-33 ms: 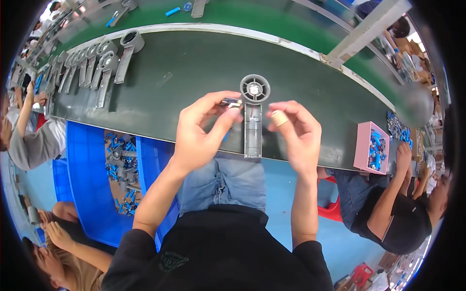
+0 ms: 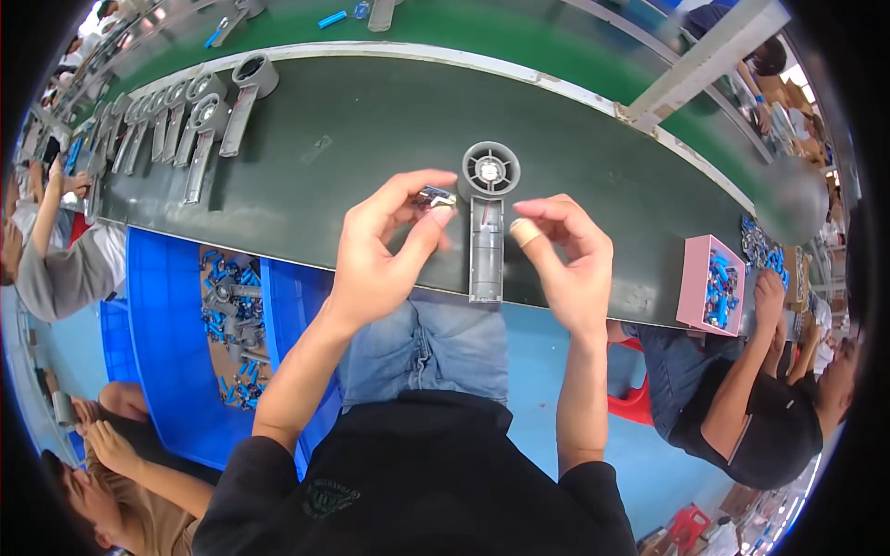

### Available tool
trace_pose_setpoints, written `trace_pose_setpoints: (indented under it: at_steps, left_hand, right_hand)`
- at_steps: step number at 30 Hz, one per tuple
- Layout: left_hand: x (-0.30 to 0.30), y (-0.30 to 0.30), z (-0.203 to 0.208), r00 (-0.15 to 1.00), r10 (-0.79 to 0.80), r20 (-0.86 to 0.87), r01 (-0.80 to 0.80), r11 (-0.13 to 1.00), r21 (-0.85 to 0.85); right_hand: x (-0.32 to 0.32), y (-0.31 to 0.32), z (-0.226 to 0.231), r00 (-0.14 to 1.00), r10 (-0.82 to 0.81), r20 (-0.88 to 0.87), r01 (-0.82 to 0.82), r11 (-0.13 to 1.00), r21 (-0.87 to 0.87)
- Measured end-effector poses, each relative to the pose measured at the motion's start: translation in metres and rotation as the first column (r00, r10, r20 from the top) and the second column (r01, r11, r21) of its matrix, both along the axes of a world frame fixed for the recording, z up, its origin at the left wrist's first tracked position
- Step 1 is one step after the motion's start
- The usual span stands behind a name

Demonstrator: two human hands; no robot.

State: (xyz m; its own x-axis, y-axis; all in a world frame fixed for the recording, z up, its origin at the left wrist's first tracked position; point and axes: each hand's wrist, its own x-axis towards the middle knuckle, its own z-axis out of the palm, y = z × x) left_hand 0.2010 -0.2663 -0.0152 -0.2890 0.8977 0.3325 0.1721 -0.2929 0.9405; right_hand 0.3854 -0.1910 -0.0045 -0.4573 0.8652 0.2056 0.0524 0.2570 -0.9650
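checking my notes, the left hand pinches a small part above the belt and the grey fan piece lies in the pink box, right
Not quite. The head view shows the grey fan piece lying on the dark belt between the hands, not in the pink box. The left hand does pinch a small part.

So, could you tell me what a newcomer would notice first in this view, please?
The eye lands on the person's left hand pinching a small dark part above the dark green belt, with the right hand raised beside it. Between them lies a grey handheld fan body, its round head pointing away. A row of similar grey fan bodies waits at the belt's far left.
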Motion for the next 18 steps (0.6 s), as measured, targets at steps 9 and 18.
trace_pose_setpoints:
  at_steps: [9, 18]
  left_hand:
    - [0.001, 0.010, -0.020, 0.673, 0.079, -0.736, 0.026, 0.991, 0.130]
    - [0.004, 0.023, -0.027, 0.998, 0.052, 0.043, -0.041, 0.972, -0.232]
  right_hand:
    - [-0.007, 0.007, -0.029, 0.990, -0.030, 0.134, 0.005, 0.983, 0.183]
    - [-0.034, 0.007, -0.047, 0.962, -0.217, 0.167, 0.065, 0.774, 0.630]
